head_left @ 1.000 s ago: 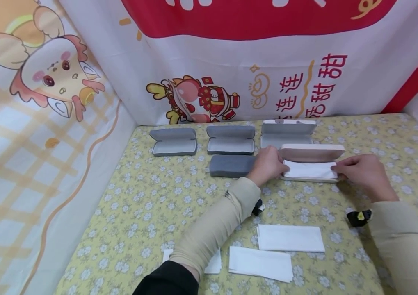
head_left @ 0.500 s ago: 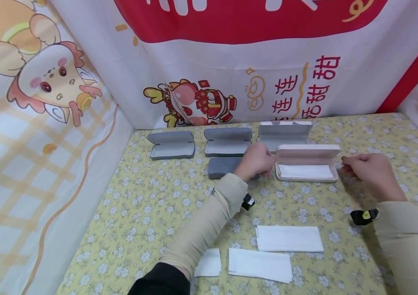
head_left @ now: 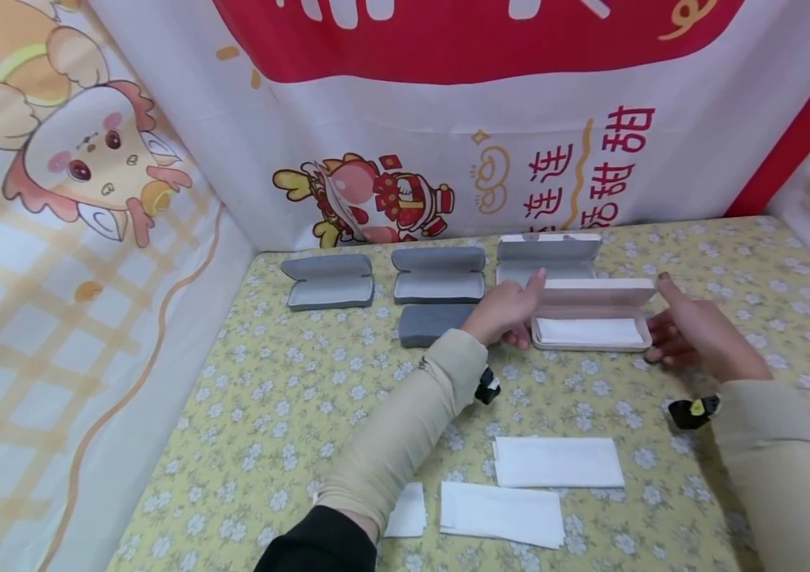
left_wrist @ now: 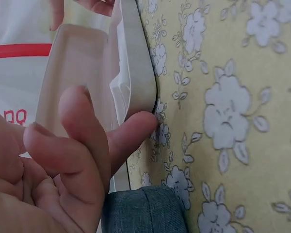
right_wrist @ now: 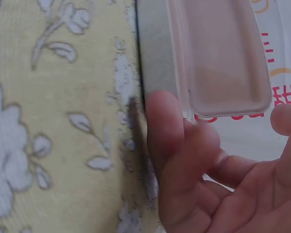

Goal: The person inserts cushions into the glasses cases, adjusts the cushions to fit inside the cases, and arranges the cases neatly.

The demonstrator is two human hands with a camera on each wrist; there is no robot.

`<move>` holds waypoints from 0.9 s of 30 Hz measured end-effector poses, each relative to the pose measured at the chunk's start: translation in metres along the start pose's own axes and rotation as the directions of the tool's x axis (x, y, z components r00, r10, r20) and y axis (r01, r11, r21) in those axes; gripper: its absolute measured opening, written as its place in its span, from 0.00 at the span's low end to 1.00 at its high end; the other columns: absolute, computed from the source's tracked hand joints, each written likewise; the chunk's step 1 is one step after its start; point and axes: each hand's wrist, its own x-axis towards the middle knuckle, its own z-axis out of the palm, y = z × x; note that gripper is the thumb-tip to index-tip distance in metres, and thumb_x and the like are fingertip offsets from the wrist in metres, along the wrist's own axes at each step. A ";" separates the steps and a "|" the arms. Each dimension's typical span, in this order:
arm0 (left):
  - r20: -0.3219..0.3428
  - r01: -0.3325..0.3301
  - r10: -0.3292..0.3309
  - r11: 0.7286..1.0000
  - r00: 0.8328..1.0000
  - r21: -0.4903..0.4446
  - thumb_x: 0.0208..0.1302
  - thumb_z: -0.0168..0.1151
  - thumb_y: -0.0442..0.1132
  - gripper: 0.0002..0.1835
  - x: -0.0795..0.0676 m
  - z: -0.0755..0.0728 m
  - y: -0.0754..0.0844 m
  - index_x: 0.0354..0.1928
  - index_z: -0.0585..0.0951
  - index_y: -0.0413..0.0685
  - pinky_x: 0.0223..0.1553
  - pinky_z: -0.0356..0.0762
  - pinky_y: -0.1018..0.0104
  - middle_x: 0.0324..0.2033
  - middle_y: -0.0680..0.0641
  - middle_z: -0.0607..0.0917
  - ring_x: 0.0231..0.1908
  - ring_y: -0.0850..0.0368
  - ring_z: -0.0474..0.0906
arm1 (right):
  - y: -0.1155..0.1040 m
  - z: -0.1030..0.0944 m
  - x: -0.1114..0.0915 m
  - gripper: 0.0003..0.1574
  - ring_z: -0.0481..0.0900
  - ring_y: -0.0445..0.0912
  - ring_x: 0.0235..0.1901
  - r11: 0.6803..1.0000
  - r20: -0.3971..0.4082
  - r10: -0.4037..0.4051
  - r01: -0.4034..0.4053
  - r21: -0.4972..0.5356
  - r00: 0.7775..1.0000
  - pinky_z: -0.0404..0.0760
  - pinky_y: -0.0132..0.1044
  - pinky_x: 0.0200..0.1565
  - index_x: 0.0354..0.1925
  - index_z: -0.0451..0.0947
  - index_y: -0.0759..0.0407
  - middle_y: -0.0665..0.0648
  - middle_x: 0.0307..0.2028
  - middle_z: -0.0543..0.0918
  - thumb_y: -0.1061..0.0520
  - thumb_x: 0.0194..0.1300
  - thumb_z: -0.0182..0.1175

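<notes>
A pale pink glasses case [head_left: 594,295] stands with its lid up, and a folded white cloth [head_left: 588,331] lies inside it. At the case's left end is my left hand [head_left: 503,311], thumb raised and fingers loosely bent. One fingertip [left_wrist: 145,124] touches the case's lower corner in the left wrist view. My right hand [head_left: 708,330] is at the other end, its thumb up beside the lid. In the right wrist view a fingertip [right_wrist: 165,109] rests against the case's end wall. Neither hand grips anything.
Behind stand two grey cases [head_left: 331,292] [head_left: 439,286] and a white-lidded case [head_left: 548,248], all with lids up. A closed blue-grey case [head_left: 433,326] lies partly behind my left hand. Folded white cloths [head_left: 558,462] [head_left: 501,515] [head_left: 407,512] lie nearer on the flowered tablecloth [head_left: 247,445].
Both hands have let go of the white cloth, which now lies in the pink case. They drew apart to the sides, then came to the case's ends with thumbs raised.
</notes>
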 end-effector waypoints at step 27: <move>0.185 -0.001 0.047 0.971 0.982 -0.240 0.69 0.63 0.54 0.28 0.001 -0.010 -0.008 0.22 0.73 0.37 0.44 0.79 0.35 0.13 0.41 0.75 0.14 0.52 0.77 | 0.011 0.006 -0.001 0.44 0.86 0.48 0.34 0.977 -0.040 -0.061 0.068 0.204 0.997 0.86 0.44 0.41 0.64 0.61 0.77 0.58 0.39 0.82 0.38 0.75 0.41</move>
